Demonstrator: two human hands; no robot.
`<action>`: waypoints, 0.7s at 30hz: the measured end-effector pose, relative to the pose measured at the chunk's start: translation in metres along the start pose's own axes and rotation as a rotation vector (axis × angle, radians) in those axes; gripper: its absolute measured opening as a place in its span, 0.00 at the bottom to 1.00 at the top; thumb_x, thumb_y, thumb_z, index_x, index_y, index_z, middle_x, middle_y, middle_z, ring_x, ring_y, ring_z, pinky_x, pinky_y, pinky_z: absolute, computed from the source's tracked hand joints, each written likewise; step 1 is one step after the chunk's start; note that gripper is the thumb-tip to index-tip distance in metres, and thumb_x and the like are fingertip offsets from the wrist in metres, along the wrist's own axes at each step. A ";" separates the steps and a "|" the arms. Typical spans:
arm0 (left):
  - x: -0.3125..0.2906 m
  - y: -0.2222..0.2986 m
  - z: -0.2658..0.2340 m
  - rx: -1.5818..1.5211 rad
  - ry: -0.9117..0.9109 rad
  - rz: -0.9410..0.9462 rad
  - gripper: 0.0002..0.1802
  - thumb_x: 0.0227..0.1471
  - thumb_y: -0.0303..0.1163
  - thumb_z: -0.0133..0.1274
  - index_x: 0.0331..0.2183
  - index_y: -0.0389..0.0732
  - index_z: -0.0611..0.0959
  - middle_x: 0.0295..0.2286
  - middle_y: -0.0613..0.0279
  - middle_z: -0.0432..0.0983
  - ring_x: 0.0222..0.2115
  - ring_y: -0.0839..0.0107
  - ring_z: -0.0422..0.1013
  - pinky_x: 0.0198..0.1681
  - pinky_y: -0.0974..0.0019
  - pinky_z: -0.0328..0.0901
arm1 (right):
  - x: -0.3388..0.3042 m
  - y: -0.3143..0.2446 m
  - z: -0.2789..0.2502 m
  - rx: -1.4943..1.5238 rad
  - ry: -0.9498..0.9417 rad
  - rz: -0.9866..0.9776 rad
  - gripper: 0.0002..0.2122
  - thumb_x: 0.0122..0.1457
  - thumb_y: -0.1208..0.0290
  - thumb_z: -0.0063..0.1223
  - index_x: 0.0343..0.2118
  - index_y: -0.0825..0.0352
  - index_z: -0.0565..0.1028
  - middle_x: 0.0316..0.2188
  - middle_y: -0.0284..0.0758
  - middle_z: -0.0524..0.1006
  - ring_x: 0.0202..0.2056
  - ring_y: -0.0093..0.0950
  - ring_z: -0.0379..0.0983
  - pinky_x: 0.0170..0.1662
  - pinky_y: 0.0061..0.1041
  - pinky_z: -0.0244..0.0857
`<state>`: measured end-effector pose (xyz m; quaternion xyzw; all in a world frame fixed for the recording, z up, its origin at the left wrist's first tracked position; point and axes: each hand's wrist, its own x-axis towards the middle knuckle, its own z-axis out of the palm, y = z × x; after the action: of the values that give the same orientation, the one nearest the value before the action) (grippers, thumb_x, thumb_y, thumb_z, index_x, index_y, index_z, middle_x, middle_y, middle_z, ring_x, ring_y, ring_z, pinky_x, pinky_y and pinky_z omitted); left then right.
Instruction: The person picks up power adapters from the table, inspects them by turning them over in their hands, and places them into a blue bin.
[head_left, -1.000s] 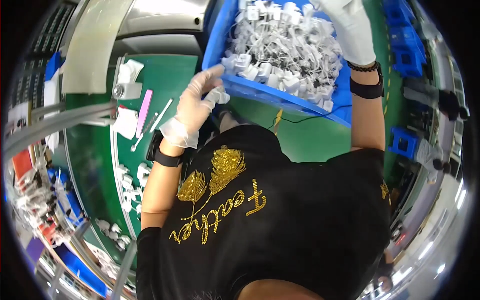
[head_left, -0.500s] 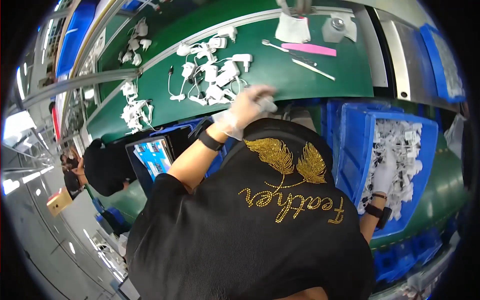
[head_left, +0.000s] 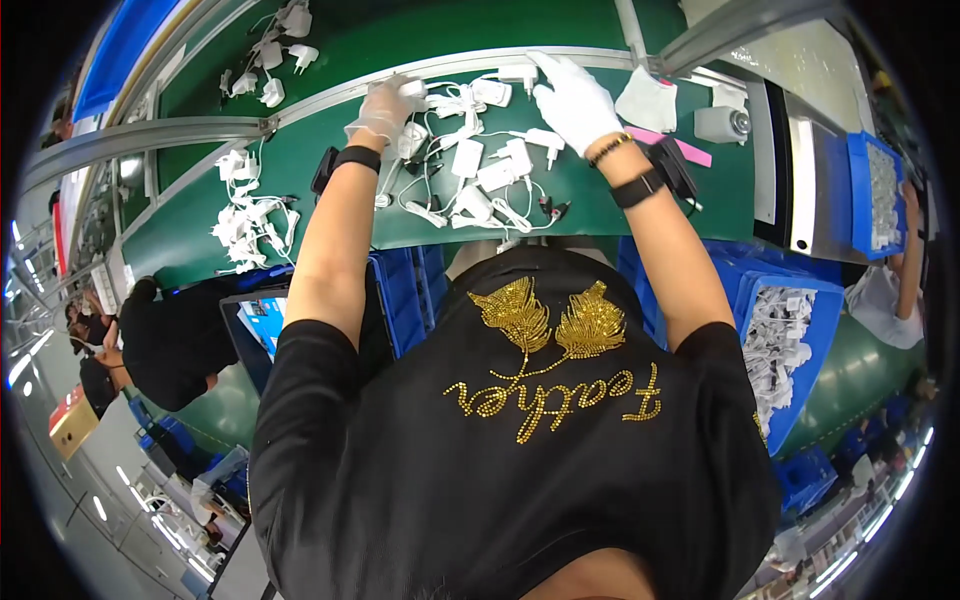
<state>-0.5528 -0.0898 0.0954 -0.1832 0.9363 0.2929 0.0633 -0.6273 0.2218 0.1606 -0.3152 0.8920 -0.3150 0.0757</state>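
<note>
White power adapters (head_left: 467,158) with thin cables lie in a loose heap on the green bench top (head_left: 600,205). At the heap's far left, my left hand (head_left: 383,112), in a thin translucent glove, is slightly blurred, with its fingers curled round a white power adapter (head_left: 411,89). My right hand (head_left: 577,104), in a white glove, is over the far right of the heap, its thumb and fingers apart. Beside its fingertips lies another adapter (head_left: 518,74); whether they touch it is unclear. Closer to me, an adapter with plug pins (head_left: 545,140) lies below that hand.
A second adapter pile (head_left: 245,225) is on the left, more lie beyond the metal rail (head_left: 330,98). Right of my hand are a white cloth (head_left: 647,98), a pink strip (head_left: 690,152) and a bottle (head_left: 722,124). A blue bin (head_left: 822,345) of white parts stands at right.
My right hand has left the blue bin and come over the bench. My left hand has moved away from my body to the heap's far left. Several adapters now lie nearer the bench's front edge.
</note>
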 end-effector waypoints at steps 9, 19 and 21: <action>-0.067 0.018 -0.103 -0.654 0.046 0.051 0.28 0.45 0.21 0.58 0.52 0.40 0.77 0.46 0.61 0.76 0.46 0.71 0.72 0.51 0.69 0.66 | 0.048 -0.017 0.026 -0.174 -0.011 0.113 0.17 0.58 0.63 0.48 0.50 0.57 0.74 0.45 0.41 0.76 0.46 0.43 0.74 0.46 0.41 0.70; -0.144 0.031 -0.092 -1.463 0.241 0.106 0.39 0.48 0.30 0.64 0.60 0.42 0.67 0.45 0.54 0.75 0.42 0.62 0.76 0.44 0.63 0.71 | 0.075 -0.046 0.097 -0.056 -0.229 0.200 0.25 0.58 0.49 0.47 0.52 0.63 0.74 0.43 0.44 0.79 0.45 0.43 0.75 0.51 0.37 0.68; -0.158 0.037 -0.071 -1.499 0.190 0.052 0.41 0.49 0.32 0.63 0.62 0.43 0.63 0.46 0.51 0.74 0.42 0.58 0.76 0.45 0.59 0.71 | 0.092 -0.057 0.097 -0.025 -0.366 0.258 0.27 0.58 0.46 0.46 0.51 0.63 0.75 0.43 0.44 0.79 0.47 0.42 0.75 0.52 0.37 0.67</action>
<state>-0.4216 -0.0541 0.2087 -0.1792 0.4918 0.8357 -0.1661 -0.6388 0.0817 0.1247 -0.2512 0.9003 -0.2290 0.2719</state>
